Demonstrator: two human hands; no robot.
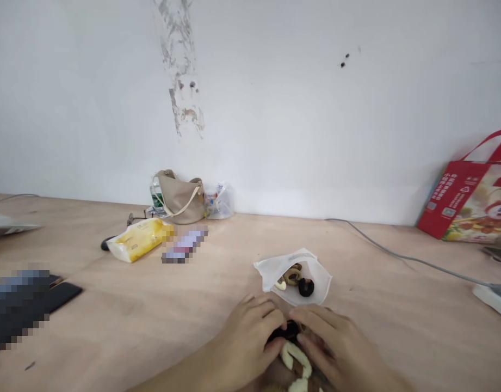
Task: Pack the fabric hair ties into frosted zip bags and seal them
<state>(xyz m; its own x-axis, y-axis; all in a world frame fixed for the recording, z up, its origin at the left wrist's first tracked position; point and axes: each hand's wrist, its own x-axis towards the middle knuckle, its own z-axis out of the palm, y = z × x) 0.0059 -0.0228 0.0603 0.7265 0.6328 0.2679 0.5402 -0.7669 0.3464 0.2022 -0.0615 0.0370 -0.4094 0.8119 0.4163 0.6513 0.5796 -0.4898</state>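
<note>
Two hands [252, 332] [332, 335] close together, fingers clamped on a black band [290, 329], likely soft and light, best pinched by its edge

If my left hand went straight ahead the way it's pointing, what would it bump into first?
Probably the dark item right at your left hand's fingertips, then your right hand just past it, though depth there is hard to judge.

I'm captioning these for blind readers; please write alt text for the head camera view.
A left hand and right hand meet at a dark item above curved cream pieces on a pale table. Beyond lies an open white pouch with ring-shaped items inside; farther back are a yellow packet, beige bag and red shopping bag.
</note>
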